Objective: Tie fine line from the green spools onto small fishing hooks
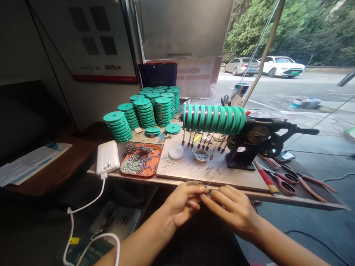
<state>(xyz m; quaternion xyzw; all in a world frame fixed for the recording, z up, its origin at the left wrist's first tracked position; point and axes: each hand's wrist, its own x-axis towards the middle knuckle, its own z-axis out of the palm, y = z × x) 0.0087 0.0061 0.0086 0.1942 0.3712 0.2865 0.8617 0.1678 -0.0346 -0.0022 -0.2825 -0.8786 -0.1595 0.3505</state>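
Observation:
My left hand (184, 203) and my right hand (233, 208) meet fingertip to fingertip just in front of the table's near edge (210, 186). Both pinch something tiny and thin between thumb and fingers; I cannot make out what it is. Above them a row of green spools (213, 118) wound with purple wire sits on the shaft of a black hand-crank winding machine (257, 138). Small metal pieces hang from the spools on thin wires. A small round dish of tiny metal parts (201, 156) stands under them.
Stacks of green spools (144, 111) fill the table's back left. An orange tray of small metal tubes (142, 160), a white power bank (107, 157) with its cable, a white round pad (176, 152), and red-handled scissors and pliers (288, 181) lie around. Parked cars show outside.

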